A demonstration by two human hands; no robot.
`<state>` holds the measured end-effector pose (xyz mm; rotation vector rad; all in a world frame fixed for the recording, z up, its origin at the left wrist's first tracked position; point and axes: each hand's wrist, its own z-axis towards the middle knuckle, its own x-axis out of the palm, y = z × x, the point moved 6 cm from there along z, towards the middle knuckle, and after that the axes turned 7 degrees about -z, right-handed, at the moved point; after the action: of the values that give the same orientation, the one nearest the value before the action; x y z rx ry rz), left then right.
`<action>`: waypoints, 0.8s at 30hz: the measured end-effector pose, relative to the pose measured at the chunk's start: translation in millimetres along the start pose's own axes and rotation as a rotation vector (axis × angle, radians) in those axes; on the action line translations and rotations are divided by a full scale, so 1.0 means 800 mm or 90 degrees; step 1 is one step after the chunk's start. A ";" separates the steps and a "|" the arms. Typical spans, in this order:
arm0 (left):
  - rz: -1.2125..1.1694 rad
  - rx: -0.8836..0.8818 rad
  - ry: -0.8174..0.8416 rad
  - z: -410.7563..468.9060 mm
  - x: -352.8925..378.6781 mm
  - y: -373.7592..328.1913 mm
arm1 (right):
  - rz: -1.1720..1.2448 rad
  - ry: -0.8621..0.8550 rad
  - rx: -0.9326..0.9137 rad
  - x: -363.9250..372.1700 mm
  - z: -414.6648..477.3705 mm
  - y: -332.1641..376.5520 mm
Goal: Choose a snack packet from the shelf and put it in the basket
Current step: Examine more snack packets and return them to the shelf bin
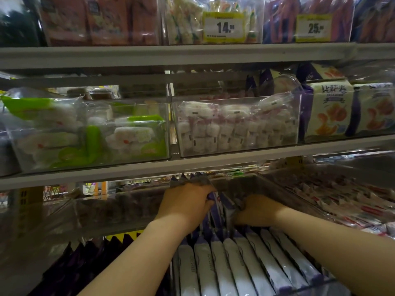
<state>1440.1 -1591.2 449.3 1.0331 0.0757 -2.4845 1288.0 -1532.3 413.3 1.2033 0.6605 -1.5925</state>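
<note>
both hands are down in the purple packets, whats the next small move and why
Probably draw the left hand up and back, since its fingers curl round a purple packet. The right hand, sunk among the neighbouring packets, could steady them. No basket is in view.

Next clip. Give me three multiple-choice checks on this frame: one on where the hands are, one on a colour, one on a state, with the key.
1. Where do the left hand and right hand reach? A: the top shelf; B: the bin of green packets; C: the row of purple-and-white packets.
2. What colour frames the price tag marked 14? A: yellow; B: blue; C: red.
3. What is the left hand doing? A: lying flat; B: gripping some of those packets; C: hanging idle.
Key: C, both hands sit among that row; A, the tag's border is yellow; B, its fingers curl round packet tops.
</note>
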 end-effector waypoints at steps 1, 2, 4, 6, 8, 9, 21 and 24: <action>-0.001 0.001 -0.001 0.001 0.000 0.000 | 0.034 -0.038 0.005 -0.005 0.001 -0.005; 0.001 0.002 0.001 0.001 0.000 -0.001 | 0.062 -0.079 0.005 -0.012 0.001 -0.008; 0.007 0.003 0.007 0.001 0.001 -0.001 | 0.078 -0.162 -0.008 -0.025 -0.001 -0.009; 0.023 0.013 0.007 0.002 0.001 -0.002 | 0.096 -0.245 -0.009 -0.034 -0.007 -0.008; 0.034 0.023 0.002 0.002 0.001 -0.003 | 0.137 -0.322 0.004 -0.041 -0.015 -0.012; 0.038 0.026 0.001 0.001 0.002 -0.004 | 0.159 -0.347 0.016 -0.044 -0.019 -0.016; 0.105 0.019 0.021 -0.046 -0.043 -0.047 | 0.426 -0.348 0.182 -0.062 -0.140 -0.049; 0.043 0.016 -0.002 -0.079 -0.071 -0.070 | 0.495 -0.381 0.193 -0.053 -0.189 -0.050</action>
<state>1493.4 -1505.9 436.0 1.0244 0.0085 -2.4330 1309.3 -1372.9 392.9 0.9382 -0.4144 -1.2773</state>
